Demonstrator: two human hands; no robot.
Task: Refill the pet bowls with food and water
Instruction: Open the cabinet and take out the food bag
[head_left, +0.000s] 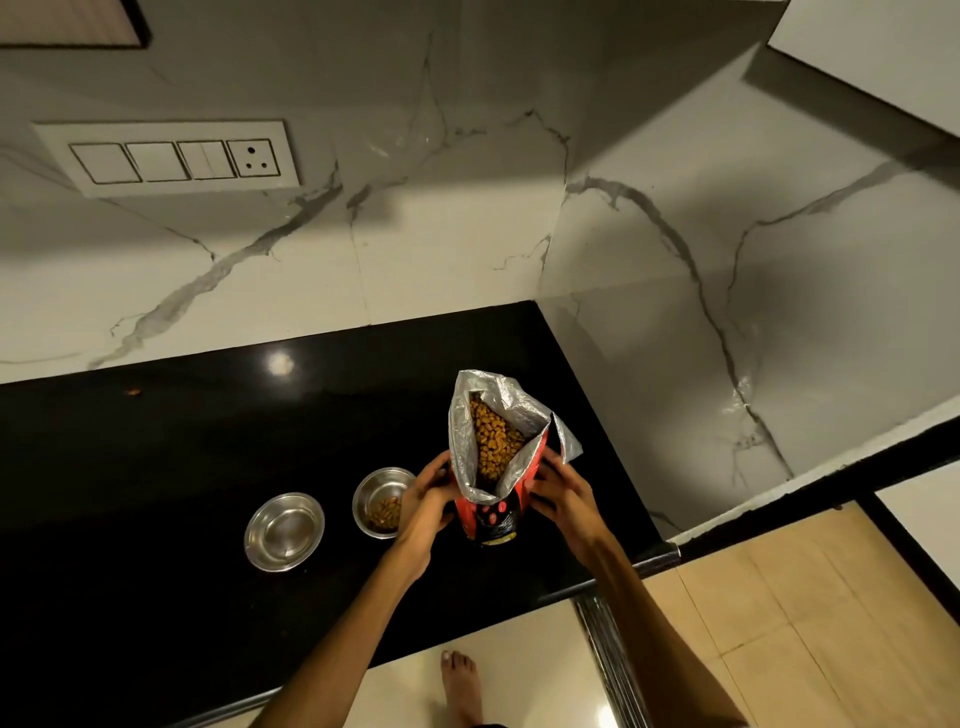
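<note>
An open red and black pet food bag (496, 512) with a silver lining stands upright on the black countertop (182, 467), brown kibble (491, 441) showing inside. My left hand (428, 499) grips the bag's left side and my right hand (558, 493) grips its right side. Just left of the bag sits a small steel bowl (379, 491) with a little kibble in it, partly hidden by my left hand. A second steel bowl (284, 531) further left holds no kibble; whether it holds water I cannot tell.
Marble walls close the counter at the back and on the right. A white switch panel (166, 158) is on the back wall. The counter's front edge runs diagonally below my arms, with tiled floor and a bare foot (460, 680) beneath.
</note>
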